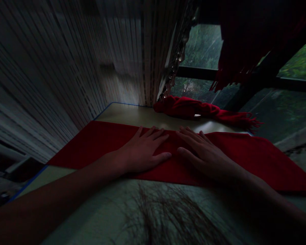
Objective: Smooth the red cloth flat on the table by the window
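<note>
A red cloth [255, 156] lies flat in a long band across a pale table [127, 114], reaching past the table's left edge area and far to the right. My left hand [142, 149] rests palm down on its middle, fingers spread, holding nothing. Just to the right, my right hand [204, 153] also lies on the cloth with its fingers apart and nothing in them. The two thumbs point toward each other with a strip of red cloth between them.
Behind the cloth, a bunched red scarf [183, 107] with fringed end lies along the table's back edge. A string curtain [73, 61] hangs at the left. Dark-framed windows [202, 47] stand at the back right, with red fringed fabric [239, 51] hanging before them. Hair crosses the bottom.
</note>
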The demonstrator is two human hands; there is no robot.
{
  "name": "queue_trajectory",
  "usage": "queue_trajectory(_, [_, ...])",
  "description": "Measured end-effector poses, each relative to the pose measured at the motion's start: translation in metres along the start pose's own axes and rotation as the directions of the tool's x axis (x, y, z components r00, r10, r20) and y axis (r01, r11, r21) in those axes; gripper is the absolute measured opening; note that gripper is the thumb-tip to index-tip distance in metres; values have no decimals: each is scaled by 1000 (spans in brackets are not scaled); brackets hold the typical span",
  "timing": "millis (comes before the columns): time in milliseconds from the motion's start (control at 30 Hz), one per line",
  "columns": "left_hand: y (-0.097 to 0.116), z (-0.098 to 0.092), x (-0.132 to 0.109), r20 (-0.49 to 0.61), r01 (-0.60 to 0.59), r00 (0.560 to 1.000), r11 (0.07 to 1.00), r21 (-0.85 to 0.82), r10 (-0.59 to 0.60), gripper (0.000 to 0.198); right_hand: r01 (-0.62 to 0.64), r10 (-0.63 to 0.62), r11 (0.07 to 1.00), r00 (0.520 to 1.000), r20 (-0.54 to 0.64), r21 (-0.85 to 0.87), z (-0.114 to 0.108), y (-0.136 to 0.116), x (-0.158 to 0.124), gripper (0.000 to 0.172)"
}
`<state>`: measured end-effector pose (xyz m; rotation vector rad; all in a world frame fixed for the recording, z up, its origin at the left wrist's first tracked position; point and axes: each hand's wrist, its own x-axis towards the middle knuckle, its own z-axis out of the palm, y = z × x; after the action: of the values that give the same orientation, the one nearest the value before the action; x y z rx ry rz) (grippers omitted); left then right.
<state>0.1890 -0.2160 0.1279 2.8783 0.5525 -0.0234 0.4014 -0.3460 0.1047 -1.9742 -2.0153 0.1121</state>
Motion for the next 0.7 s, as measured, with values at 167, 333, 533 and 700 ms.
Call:
queue_trajectory(167, [0,0,0,18,9,1000,1000,2,-9,76,-20,21,1000,999,46,-8,1,0,0,70])
queue_trajectory(333, [-1,1,0,9,-9,1000,1000,1,9,77,-14,14,1000,998,57,-10,1,1,0,70])
queue_trajectory(533, [0,-1,-1,60,-5,998,1000,9,5,82,-31,33,999,997,76,-36,1,1,0,73])
queue_trajectory(700, [-2,1,-2,40,-25,999,1000,1,25,86,-26,29,999,996,84,-41,3,2,1,74])
